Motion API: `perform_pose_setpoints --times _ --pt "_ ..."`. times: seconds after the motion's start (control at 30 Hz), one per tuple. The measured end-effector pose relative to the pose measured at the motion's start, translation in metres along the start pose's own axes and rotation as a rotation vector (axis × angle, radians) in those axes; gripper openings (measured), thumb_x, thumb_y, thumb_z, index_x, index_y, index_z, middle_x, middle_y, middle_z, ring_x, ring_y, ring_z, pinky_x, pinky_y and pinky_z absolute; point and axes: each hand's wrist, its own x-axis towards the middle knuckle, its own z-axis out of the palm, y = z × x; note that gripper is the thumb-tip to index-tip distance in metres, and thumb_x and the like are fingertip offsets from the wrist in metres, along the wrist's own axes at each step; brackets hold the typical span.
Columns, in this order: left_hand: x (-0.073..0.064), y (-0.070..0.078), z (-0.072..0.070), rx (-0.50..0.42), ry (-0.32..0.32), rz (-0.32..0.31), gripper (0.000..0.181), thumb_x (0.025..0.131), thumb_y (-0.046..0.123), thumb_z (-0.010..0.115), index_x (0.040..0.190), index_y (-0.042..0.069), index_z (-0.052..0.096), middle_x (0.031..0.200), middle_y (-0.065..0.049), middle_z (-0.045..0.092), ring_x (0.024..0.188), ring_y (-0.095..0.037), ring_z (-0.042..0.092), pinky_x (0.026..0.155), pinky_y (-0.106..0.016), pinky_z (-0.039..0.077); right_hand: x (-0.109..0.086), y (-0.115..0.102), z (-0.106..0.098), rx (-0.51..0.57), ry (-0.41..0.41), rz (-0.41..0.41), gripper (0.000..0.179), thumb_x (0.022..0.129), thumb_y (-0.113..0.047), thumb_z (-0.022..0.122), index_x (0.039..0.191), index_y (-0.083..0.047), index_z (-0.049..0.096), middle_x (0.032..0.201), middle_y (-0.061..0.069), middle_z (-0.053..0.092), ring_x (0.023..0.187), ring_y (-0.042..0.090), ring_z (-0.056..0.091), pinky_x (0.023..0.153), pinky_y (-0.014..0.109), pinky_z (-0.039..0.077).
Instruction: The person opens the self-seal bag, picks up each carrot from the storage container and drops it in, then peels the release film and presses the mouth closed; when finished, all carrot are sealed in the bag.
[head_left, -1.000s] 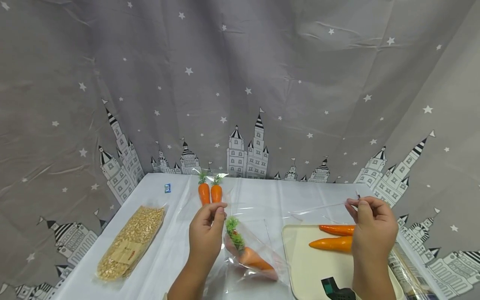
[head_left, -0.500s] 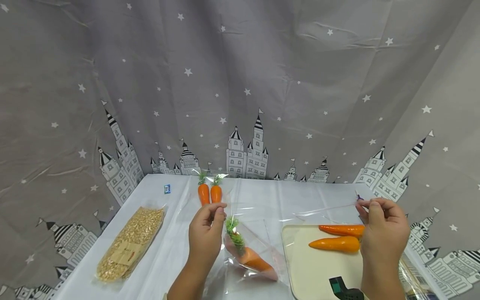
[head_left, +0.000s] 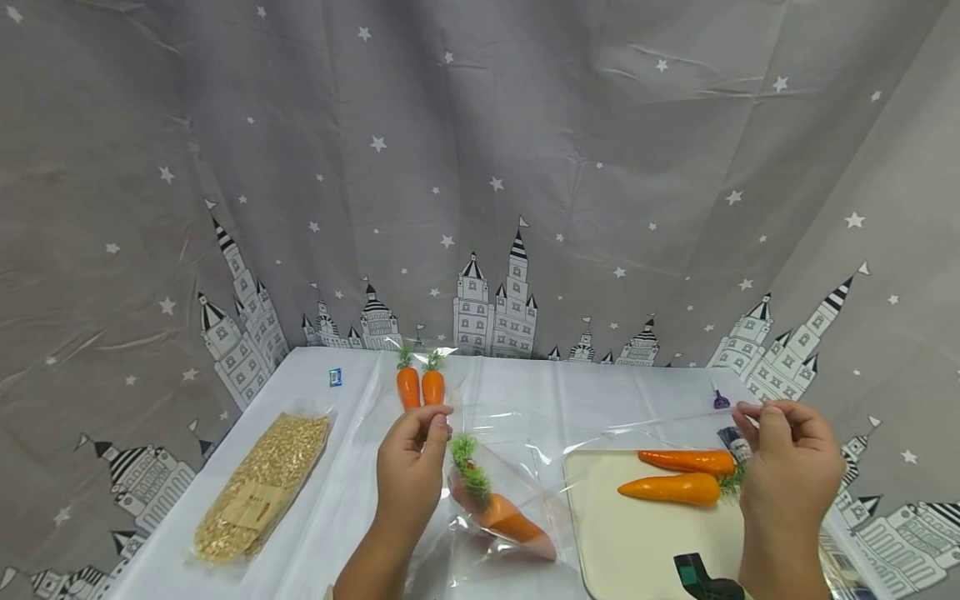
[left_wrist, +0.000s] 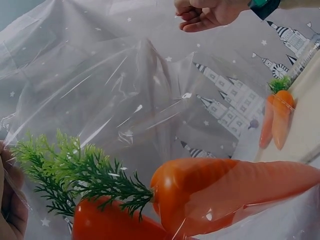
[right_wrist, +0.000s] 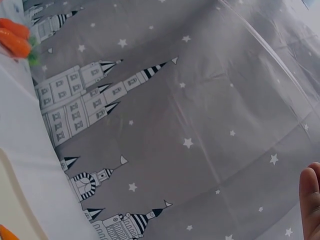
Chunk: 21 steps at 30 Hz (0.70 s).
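A clear plastic bag point(head_left: 517, 467) with carrots point(head_left: 506, 518) inside hangs at the front middle of the table. In the left wrist view two carrots point(left_wrist: 200, 195) with green tops show through the film. My left hand point(head_left: 412, 462) pinches the bag's edge between thumb and forefinger. My right hand point(head_left: 795, 467) pinches the film at the far right, so a thin strip is drawn out taut between both hands. Only some fingertips point(right_wrist: 310, 200) of the right hand show in the right wrist view.
A cream tray point(head_left: 600, 533) with two carrots point(head_left: 667, 489) lies under the right forearm. Two bagged carrots point(head_left: 420, 387) lie at the back. On the left are a bag of pale grains point(head_left: 262, 483) and a small blue packet point(head_left: 335, 377). A small purple item point(head_left: 720, 399) is behind the tray.
My right hand has moved to the right, drawing the film out longer. The green tops on the tray and the purple item now show more. The left hand has stayed put.
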Motion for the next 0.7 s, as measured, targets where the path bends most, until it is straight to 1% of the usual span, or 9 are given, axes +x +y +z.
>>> perform_pose_setpoints --times 0.17,0.3,0.4,0.5,0.6,0.7 --pt "0.0 0.0 -0.001 0.015 -0.007 -0.019 0.011 0.104 0.01 0.065 0.108 0.011 0.075 0.088 0.004 0.066 0.084 -0.013 0.062 0.077 -0.019 0.054 0.004 0.001 -0.005 0.019 0.009 0.008 0.008 0.102 -0.004 0.062 0.1 0.002 0.067 0.105 0.011 0.058 0.084 0.017 0.073 0.078 0.022 0.06" --pt "0.0 0.0 -0.001 0.013 -0.013 -0.029 0.011 0.104 0.012 0.064 0.108 0.012 0.075 0.089 0.004 0.066 0.084 -0.014 0.062 0.077 -0.019 0.054 0.007 0.001 -0.009 0.039 0.022 0.023 0.008 0.101 -0.002 0.061 0.098 0.002 0.067 0.104 0.012 0.058 0.081 0.016 0.074 0.077 0.023 0.061" --pt "0.001 0.0 -0.001 0.007 -0.015 -0.031 0.011 0.104 0.012 0.064 0.107 0.015 0.074 0.089 0.004 0.066 0.084 -0.014 0.062 0.077 -0.019 0.054 0.01 0.001 -0.011 0.043 0.04 0.027 0.009 0.101 0.0 0.061 0.095 0.002 0.067 0.101 0.012 0.059 0.081 0.016 0.074 0.076 0.023 0.061" --pt "0.001 -0.001 -0.001 0.004 -0.012 -0.03 0.011 0.104 0.011 0.065 0.106 0.016 0.074 0.088 0.005 0.067 0.083 -0.014 0.062 0.076 -0.019 0.054 0.013 0.002 -0.013 0.017 0.053 0.028 0.01 0.102 -0.001 0.06 0.095 0.001 0.068 0.1 0.01 0.059 0.082 0.016 0.073 0.076 0.022 0.06" --pt "0.001 -0.001 -0.001 0.008 -0.008 -0.027 0.011 0.104 0.011 0.065 0.105 0.016 0.074 0.088 0.005 0.067 0.082 -0.014 0.061 0.074 -0.019 0.054 0.015 0.001 -0.014 0.016 0.062 0.032 0.01 0.102 -0.001 0.059 0.097 0.002 0.068 0.099 0.009 0.058 0.082 0.016 0.073 0.076 0.021 0.06" --pt "0.0 0.0 -0.002 0.008 -0.007 -0.022 0.011 0.104 0.011 0.064 0.106 0.016 0.074 0.088 0.005 0.067 0.081 -0.013 0.061 0.075 -0.019 0.054 0.016 0.001 -0.016 0.041 0.069 0.034 0.011 0.101 0.001 0.059 0.096 0.003 0.068 0.099 0.008 0.059 0.082 0.016 0.073 0.077 0.023 0.061"
